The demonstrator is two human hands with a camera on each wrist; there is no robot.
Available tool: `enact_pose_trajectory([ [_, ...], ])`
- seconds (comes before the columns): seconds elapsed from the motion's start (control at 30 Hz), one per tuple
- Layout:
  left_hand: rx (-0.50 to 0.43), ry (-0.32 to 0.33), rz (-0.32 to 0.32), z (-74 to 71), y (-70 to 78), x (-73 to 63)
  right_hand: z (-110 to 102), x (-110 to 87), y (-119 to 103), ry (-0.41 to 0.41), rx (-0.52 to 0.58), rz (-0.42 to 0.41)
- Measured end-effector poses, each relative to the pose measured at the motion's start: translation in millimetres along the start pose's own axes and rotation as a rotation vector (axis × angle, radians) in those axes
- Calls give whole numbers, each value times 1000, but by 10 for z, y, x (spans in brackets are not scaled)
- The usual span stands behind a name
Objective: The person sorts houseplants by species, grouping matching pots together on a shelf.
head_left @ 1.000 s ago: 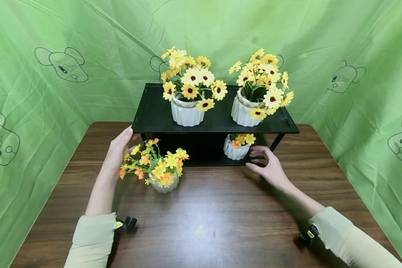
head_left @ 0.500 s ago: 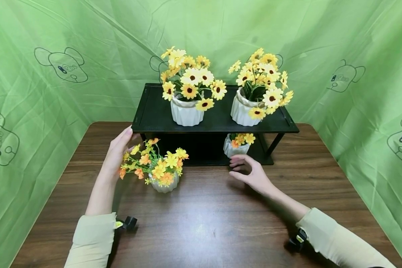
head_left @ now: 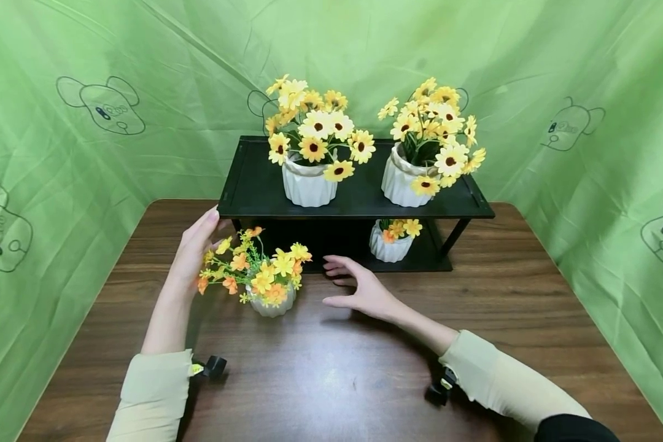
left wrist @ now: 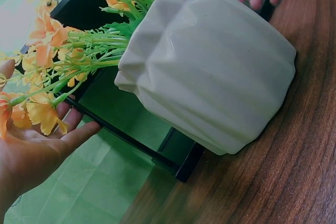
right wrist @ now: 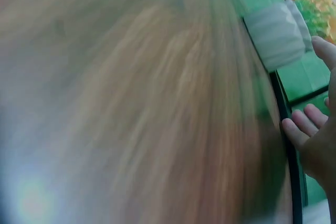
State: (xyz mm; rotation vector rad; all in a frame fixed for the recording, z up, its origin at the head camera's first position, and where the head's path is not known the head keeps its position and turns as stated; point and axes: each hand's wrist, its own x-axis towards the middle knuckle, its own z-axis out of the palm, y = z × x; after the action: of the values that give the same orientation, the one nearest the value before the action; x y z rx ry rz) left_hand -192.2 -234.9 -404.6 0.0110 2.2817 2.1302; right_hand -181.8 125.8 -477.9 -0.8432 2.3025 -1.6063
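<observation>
A two-tier black shelf point(head_left: 359, 190) stands on the wooden table. My left hand point(head_left: 193, 252) holds its left front corner, the thumb on the top board's edge and fingers by the leg; flowers partly hide the grip in the left wrist view. In front of that corner stands a white fluted pot point(left wrist: 210, 72) with yellow and orange flowers point(head_left: 271, 279). My right hand point(head_left: 359, 285), fingers spread and relaxed, hovers at the lower board's front edge, right of this pot and apart from it. A similar pot point(head_left: 389, 245) sits on the lower board's right side.
On the top board stand two white pots, a left one point(head_left: 309, 187) and a right one point(head_left: 406, 184), both full of yellow daisy-like flowers. A green cloth point(head_left: 331, 43) with printed bear heads surrounds the table point(head_left: 331, 380).
My right hand has moved left from beside the lower-board pot, past its front, toward the pot on the table. The left hand, shelf and pots have kept their places.
</observation>
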Motion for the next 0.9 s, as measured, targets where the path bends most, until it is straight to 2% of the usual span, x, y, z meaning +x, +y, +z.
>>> enact_pose_trajectory([
  [0.2,-11,-14,4,3,4,5,209,197,-75,-31,-30,31],
  [0.37,-6,0,-8,1,5,1,373,330,-160,-26,-37,81],
  [0.57,-8,0,-16,-6,2,-7,547,416,-223,-15,-178,132],
  [0.63,-16,-3,-16,-8,-3,-7,594,436,-238,-13,-213,137],
  [0.9,-23,-11,3,2,2,-3,729,507,-311,-20,-233,111],
])
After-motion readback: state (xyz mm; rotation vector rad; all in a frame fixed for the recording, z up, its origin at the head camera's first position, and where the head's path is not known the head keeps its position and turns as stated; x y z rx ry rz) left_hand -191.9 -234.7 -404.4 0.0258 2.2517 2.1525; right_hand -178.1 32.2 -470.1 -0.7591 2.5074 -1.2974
